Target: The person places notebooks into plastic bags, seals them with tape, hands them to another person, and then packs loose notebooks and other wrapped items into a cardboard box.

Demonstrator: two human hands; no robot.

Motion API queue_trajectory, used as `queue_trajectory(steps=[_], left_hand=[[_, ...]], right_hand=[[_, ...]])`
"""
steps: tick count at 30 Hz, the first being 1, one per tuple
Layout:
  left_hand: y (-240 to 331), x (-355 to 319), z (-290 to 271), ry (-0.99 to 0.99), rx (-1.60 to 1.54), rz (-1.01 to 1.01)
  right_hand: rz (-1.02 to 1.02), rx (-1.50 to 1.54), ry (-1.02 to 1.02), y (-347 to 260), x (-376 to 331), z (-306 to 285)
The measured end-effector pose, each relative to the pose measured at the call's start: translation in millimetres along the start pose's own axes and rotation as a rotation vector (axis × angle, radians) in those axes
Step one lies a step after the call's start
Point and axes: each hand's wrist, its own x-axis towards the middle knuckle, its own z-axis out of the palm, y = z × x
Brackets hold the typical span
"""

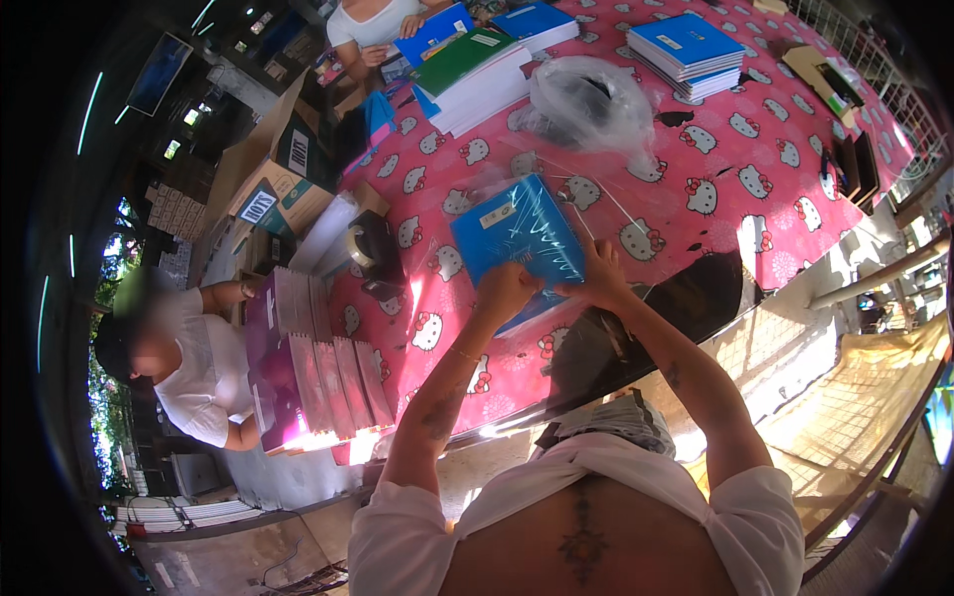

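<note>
A blue notebook (pixel 517 233), perhaps the top of a small pile, lies on the pink patterned table cover in front of me. Shiny clear plastic film (pixel 545 221) covers it and catches the light. My left hand (pixel 510 290) rests at the notebook's near left side, its fingers curled in on the plastic. Over the near right corner, my right hand (pixel 599 276) grips the film with bent fingers. Both hands are close together, and the fingertips are partly hidden. Beyond the notebook sits a crumpled heap of clear plastic bags (pixel 591 104).
Purple notebook stacks (pixel 316 363) stand at the left table edge, near a tape dispenser (pixel 368 248) and open cardboard boxes (pixel 281 184). Blue notebooks (pixel 686 55) and a green-topped stack (pixel 472 84) are farther back. One person (pixel 204 368) is at left, another (pixel 378 30) across the table.
</note>
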Motion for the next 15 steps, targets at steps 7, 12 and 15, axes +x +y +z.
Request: queue_trajectory(steps=[7,12,15], left_hand=[[-11,-16,8,0.319,0.468,-0.074],[-89,13,13,0.518,-0.368,-0.413],[-94,34,-2,0.397,-0.973,-0.472]], right_hand=[[-0.024,-0.091,-0.008,-4,25,-9],[-0.07,0.549,-0.179,14,95,-9],[0.037,0.411,-0.313,-12,102,-15]])
